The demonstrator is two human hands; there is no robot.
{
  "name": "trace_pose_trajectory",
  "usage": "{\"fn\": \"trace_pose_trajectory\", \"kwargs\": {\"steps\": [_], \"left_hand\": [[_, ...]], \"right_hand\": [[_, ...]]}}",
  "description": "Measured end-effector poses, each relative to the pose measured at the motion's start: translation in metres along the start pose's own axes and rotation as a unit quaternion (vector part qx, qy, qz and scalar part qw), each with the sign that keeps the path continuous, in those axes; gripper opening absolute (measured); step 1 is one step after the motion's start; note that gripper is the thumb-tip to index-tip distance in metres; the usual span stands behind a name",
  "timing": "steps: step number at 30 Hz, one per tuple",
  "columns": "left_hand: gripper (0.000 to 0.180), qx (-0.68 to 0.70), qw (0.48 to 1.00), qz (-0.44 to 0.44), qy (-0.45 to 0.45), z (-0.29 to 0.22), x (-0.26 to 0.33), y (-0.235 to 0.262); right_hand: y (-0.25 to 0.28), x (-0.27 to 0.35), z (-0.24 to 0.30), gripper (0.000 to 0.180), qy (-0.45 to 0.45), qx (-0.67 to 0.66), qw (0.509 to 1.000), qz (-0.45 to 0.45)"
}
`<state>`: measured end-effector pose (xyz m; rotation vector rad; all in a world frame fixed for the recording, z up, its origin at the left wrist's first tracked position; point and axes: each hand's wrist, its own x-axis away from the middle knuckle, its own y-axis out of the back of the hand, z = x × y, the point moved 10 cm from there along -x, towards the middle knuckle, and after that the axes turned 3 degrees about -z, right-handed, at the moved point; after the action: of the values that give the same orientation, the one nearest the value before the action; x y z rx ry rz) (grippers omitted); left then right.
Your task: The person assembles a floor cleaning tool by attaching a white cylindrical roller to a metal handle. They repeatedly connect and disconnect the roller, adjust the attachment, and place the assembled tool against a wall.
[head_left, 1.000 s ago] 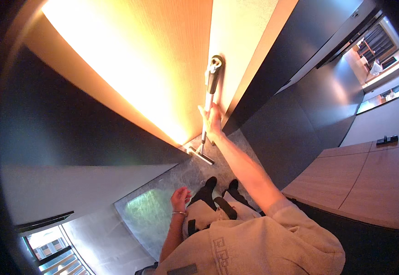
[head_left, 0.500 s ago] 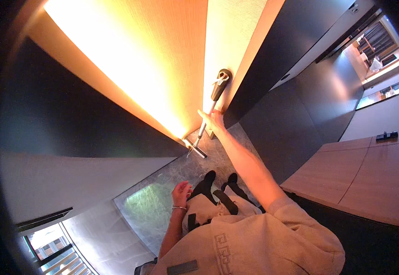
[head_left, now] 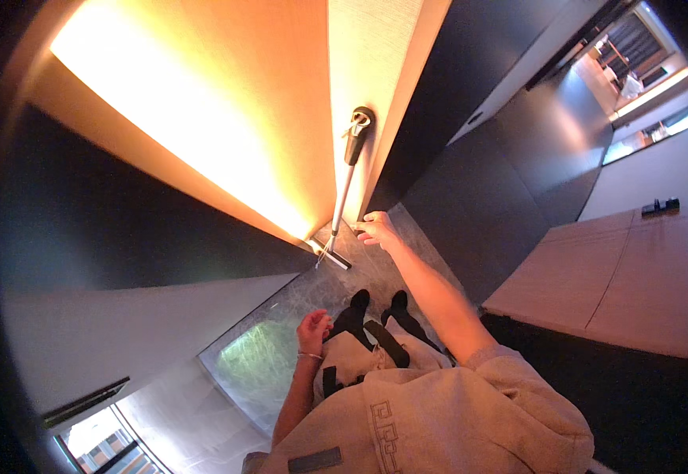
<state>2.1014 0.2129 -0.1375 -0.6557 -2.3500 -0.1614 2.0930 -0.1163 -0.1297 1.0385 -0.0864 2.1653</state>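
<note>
A long-handled squeegee (head_left: 343,193), or a mop of that shape, leans upright in the corner. Its black grip rests near the pale wood panel and its bar-shaped head stands on the floor. My right hand (head_left: 377,229) is stretched out just to the right of the silver pole, apart from it, fingers partly bent and holding nothing. Low by my thigh hangs my left hand (head_left: 313,332), with a bracelet on the wrist. Its fingers are loosely curled and apart, with nothing seen in them.
A brightly lit wood panel (head_left: 202,87) rises on the left, above a dark panel (head_left: 139,205). Dark wall panels (head_left: 510,174) run along the right, beside a wooden surface (head_left: 597,276) with a small black object (head_left: 660,208). My feet (head_left: 360,300) stand on the grey floor (head_left: 281,332).
My right hand has come off the squeegee's pole and moved down and slightly right. The squeegee stays leaning in the corner. The left hand stays by my thigh; the view has shifted slightly.
</note>
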Motion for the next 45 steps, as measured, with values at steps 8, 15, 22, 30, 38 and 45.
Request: {"fn": "trace_pose_trajectory", "kwargs": {"steps": [8,15,22,30,38,45], "left_hand": [[0.011,-0.134,0.979,0.150,-0.039,-0.013,-0.008,-0.043],[0.017,-0.258,0.916,0.302,-0.052,-0.009,0.000,-0.127],[0.023,-0.490,0.639,0.588,-0.068,0.066,0.074,-0.241],[0.012,-0.560,0.315,0.750,-0.158,0.261,0.212,-0.285],[0.008,-0.520,0.150,0.841,-0.027,0.306,0.446,-0.325],[0.009,-0.390,0.050,0.909,-0.136,0.406,0.674,-0.344]], "right_hand": [[0.015,0.034,-0.052,0.024,0.119,-0.135,0.980,0.082],[0.109,0.162,-0.310,0.033,0.025,0.068,0.986,-0.148],[0.113,0.413,-0.548,0.023,-0.189,-0.161,0.848,-0.469],[-0.063,0.648,-0.636,0.011,-0.196,-0.475,0.388,-0.765],[-0.101,0.893,-0.641,0.044,-0.530,-0.163,0.173,-0.814],[-0.138,0.923,-0.703,0.044,-0.607,-0.237,0.136,-0.746]]}}
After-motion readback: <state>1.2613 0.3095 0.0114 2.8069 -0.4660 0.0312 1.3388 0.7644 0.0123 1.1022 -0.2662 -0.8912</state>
